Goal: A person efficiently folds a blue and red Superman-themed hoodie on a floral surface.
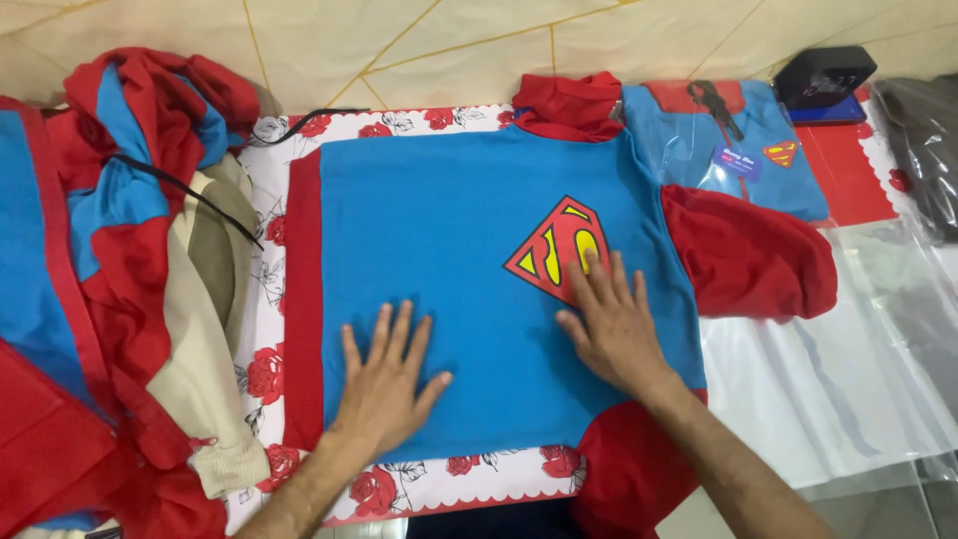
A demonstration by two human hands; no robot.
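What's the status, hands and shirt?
Left hand and right hand flat, open on blue shirt. Shirt spread on rose-print cloth. Clothes pile alongside.

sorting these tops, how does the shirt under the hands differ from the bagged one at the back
The spread shirt lies unwrapped and flat, sleeves out, with both hands pressing on it; the bagged shirt is folded small inside clear plastic, with a tag on it. The spread shirt's emblem looks far larger. Both are blue with red trim and a shield emblem.

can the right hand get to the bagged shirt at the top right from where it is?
Probably yes. The right hand lies flat on the blue shirt; only that shirt's red sleeve lies between it and the bagged shirt, nothing tall.
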